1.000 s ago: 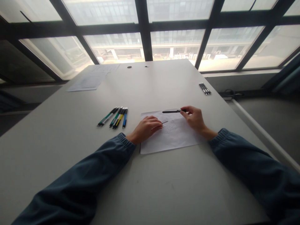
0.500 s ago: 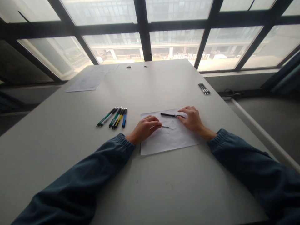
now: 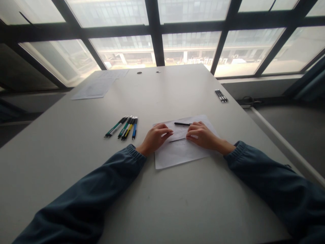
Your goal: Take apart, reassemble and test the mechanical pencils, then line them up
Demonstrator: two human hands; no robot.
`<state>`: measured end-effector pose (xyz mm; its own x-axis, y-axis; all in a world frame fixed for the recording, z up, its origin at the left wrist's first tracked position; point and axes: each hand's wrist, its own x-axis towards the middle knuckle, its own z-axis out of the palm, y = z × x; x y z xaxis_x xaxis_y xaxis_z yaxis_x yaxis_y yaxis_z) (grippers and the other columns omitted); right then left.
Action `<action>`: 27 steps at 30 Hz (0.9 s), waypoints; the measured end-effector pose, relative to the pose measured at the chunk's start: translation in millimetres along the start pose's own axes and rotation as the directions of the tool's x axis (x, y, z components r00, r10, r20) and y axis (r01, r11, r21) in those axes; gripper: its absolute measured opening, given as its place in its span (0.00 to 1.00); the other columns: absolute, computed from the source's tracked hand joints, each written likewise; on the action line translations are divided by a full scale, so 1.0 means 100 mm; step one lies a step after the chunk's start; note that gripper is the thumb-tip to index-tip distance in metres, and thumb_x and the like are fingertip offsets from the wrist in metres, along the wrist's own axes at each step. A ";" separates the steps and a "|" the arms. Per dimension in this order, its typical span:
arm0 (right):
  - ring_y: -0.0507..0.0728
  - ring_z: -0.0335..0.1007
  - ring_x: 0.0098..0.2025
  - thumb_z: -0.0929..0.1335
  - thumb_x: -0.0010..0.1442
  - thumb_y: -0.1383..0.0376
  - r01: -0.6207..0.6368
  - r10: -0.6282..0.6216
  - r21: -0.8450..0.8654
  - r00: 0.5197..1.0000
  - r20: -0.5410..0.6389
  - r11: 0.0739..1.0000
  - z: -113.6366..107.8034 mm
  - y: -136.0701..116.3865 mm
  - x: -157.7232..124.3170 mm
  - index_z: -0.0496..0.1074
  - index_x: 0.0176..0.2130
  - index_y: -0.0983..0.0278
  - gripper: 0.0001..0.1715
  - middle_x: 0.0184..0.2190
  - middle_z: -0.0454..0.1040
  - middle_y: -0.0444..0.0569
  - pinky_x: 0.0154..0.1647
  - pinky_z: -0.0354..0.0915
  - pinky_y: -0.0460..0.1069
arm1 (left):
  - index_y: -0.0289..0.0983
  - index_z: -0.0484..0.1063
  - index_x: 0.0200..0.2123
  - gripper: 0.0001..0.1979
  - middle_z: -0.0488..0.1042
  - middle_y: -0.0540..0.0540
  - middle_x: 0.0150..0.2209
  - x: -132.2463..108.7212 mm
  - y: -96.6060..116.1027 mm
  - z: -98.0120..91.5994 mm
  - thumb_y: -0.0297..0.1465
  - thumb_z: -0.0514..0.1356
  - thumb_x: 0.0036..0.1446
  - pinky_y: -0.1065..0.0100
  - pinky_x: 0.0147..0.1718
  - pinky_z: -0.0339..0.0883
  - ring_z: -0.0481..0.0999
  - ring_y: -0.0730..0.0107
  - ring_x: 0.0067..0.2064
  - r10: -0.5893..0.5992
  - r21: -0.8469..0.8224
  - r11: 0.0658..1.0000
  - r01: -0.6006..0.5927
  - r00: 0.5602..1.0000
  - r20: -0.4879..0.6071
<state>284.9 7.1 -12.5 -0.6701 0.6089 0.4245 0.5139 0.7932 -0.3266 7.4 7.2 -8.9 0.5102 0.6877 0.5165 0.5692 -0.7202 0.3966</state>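
Note:
My left hand [image 3: 157, 136] is closed in a pinch over the left part of a white paper sheet [image 3: 177, 157]; a tiny dark bit shows at its fingertips, too small to name. My right hand [image 3: 201, 135] pinches the right end of a thin dark pen refill [image 3: 177, 140], which points left, low over the paper. Just beyond the hands, a black pen barrel [image 3: 180, 124] lies on the sheet, its right end hidden behind my right fingers.
Several pens with green, white, yellow and blue barrels [image 3: 129, 128] lie left of the paper on the white table [image 3: 162, 203]. Several black-and-white pens [image 3: 221, 96] lie near the right edge. More paper sheets [image 3: 93, 86] rest at the far left, before the windows.
My right hand has moved left and nearer from the black barrel, and now holds a thin refill. The refill seen at my left fingertips no longer sticks out there. The paper has shifted slightly.

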 end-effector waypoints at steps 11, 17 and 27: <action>0.58 0.70 0.41 0.68 0.66 0.65 0.018 -0.018 -0.005 1.000 -0.001 1.000 -0.01 0.01 0.00 0.78 0.32 0.60 0.11 0.35 0.78 0.50 0.47 0.59 0.54 | 0.38 0.76 0.31 0.17 0.74 0.49 0.26 0.01 -0.04 -0.04 0.46 0.63 0.62 0.68 0.30 0.65 0.72 0.68 0.28 -0.200 0.034 0.978 0.204 0.975 -0.097; 0.58 0.70 0.41 0.68 0.65 0.67 0.023 -0.023 0.005 1.000 0.007 1.000 -0.02 0.00 0.00 0.78 0.32 0.61 0.10 0.35 0.78 0.49 0.46 0.60 0.54 | 0.38 0.73 0.28 0.14 0.75 0.47 0.28 0.01 -0.05 -0.03 0.39 0.60 0.65 0.65 0.36 0.66 0.72 0.65 0.32 -0.134 0.083 0.987 0.134 0.991 -0.006; 0.57 0.70 0.40 0.68 0.67 0.65 0.044 -0.044 -0.013 0.999 -0.001 0.999 -0.01 0.01 0.00 0.78 0.32 0.62 0.11 0.34 0.78 0.49 0.45 0.59 0.53 | 0.37 0.76 0.37 0.14 0.78 0.43 0.36 0.00 -0.05 -0.02 0.40 0.57 0.67 0.62 0.44 0.69 0.76 0.61 0.40 -0.222 0.086 0.973 0.216 0.972 0.070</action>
<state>286.1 8.3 -11.8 -0.6913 0.5735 0.4396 0.4910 0.8191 -0.2965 3.5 10.5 -9.2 0.4148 0.8352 0.3610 0.7192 -0.5440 0.4323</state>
